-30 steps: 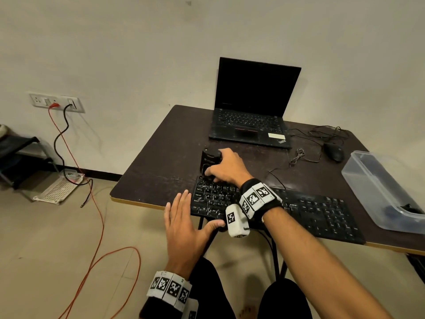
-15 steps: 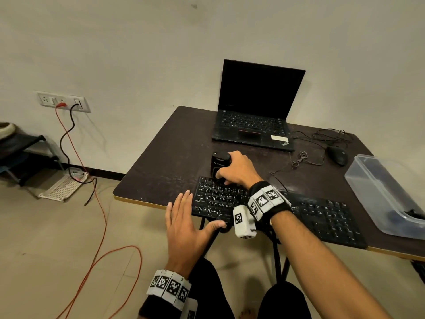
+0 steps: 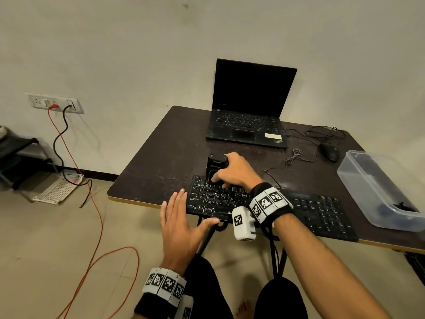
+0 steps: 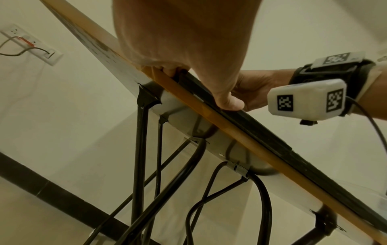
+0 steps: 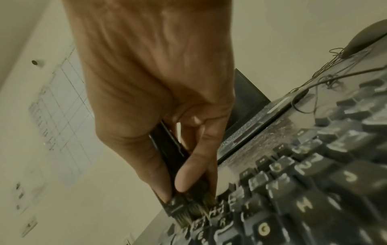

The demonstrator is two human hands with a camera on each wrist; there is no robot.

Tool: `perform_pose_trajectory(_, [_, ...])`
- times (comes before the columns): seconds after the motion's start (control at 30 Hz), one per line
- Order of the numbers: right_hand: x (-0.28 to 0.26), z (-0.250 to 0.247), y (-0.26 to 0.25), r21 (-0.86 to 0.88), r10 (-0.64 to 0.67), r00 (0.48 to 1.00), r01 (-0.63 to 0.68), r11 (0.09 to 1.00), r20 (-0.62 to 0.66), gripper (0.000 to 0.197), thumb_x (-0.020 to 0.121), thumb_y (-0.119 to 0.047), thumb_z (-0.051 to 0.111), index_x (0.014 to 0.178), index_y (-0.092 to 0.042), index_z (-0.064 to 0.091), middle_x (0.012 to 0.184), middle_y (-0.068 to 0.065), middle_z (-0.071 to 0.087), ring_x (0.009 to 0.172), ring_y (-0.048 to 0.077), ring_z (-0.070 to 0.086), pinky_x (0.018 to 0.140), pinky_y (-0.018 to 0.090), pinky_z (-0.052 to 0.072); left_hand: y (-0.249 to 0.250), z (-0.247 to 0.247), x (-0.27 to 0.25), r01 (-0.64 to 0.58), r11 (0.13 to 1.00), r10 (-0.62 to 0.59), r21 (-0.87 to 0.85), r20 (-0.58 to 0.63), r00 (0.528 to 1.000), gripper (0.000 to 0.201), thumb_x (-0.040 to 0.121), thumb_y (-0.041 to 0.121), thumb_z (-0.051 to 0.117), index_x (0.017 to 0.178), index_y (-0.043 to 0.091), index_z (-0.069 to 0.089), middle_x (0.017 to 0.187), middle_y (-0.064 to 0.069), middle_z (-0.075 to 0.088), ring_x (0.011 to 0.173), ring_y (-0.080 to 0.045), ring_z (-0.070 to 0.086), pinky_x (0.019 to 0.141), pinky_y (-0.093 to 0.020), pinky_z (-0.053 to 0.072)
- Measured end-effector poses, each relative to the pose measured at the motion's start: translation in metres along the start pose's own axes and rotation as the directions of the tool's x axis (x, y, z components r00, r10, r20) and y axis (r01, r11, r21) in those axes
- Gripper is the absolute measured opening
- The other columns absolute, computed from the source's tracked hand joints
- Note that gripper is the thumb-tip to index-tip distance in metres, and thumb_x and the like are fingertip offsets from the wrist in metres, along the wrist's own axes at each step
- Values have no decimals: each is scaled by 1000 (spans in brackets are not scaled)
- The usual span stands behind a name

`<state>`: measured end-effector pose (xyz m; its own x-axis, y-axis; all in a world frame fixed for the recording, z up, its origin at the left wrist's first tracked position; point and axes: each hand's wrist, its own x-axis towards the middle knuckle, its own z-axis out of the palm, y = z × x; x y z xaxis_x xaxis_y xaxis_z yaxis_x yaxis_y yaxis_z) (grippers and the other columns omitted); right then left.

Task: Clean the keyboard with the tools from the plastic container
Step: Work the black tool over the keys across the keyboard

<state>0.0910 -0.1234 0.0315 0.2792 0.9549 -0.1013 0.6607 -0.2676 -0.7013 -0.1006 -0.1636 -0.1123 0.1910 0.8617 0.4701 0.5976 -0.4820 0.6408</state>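
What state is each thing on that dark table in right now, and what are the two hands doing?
Black desktop keyboard: flat at the table's near edge, being brushed.
Black cleaning brush: upright, bristles on the keys.
Right hand: grips the brush.
Left hand: fingers straight, thumb on the keyboard's edge.
Black laptop: open, screen dark.
Clear plastic container: lidless.
Black mouse: untouched.

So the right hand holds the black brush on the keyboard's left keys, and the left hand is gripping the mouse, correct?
Not quite. The left hand is not on the mouse, which lies untouched near the laptop; it rests at the keyboard's left end, as the head view shows. The right hand does hold the brush there.
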Motion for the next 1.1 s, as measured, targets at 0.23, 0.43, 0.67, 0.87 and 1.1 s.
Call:
perform_pose_trajectory(0.23, [-3,3,1,-16,-9,1000,9,1000,-24,20,79,-14,84,93,-19,70,89,-1,78,56,13,75,63,26,62,1,-2,0,6,1000,-6,9,14,1000,120,74,99,44,155,11,43,164,2,40,157,-11,23,130,-34,-1])
perform_pose_trajectory(0.43, [-4,-2,2,-36,1,999,-2,999,-32,20,79,-14,84,91,-20,69,90,-1,78,58,15,76,61,24,59,3,-4,0,14,1000,-15,18,26,1000,121,73,100,43,156,12,41,165,3,38,157,-9,20,130,-32,-3])
perform_pose_trajectory(0.67, [-10,-17,10,-55,52,998,-54,997,-37,23,79,-12,85,95,-17,69,93,1,77,59,18,76,56,23,59,5,-3,-1,16,999,-17,40,27,999,121,75,100,39,156,10,41,165,1,39,157,-14,23,130,-34,-2])
perform_pose_trajectory(0.87, [-18,-26,21,-62,38,997,-42,997,-63,22,78,-13,85,94,-16,70,92,1,78,62,19,78,60,25,61,5,-1,-3,19,999,-19,36,21,1000,118,76,96,42,155,9,41,164,-1,40,157,-17,24,131,-38,0])
perform_pose_trajectory(1.1, [-22,-30,30,-89,26,995,-34,995,-93,20,78,-15,85,90,-20,69,84,-2,76,61,18,76,67,31,65,6,-2,-2,26,999,-27,48,30,999,115,77,93,46,156,10,39,165,-1,39,158,-16,23,130,-35,-3])
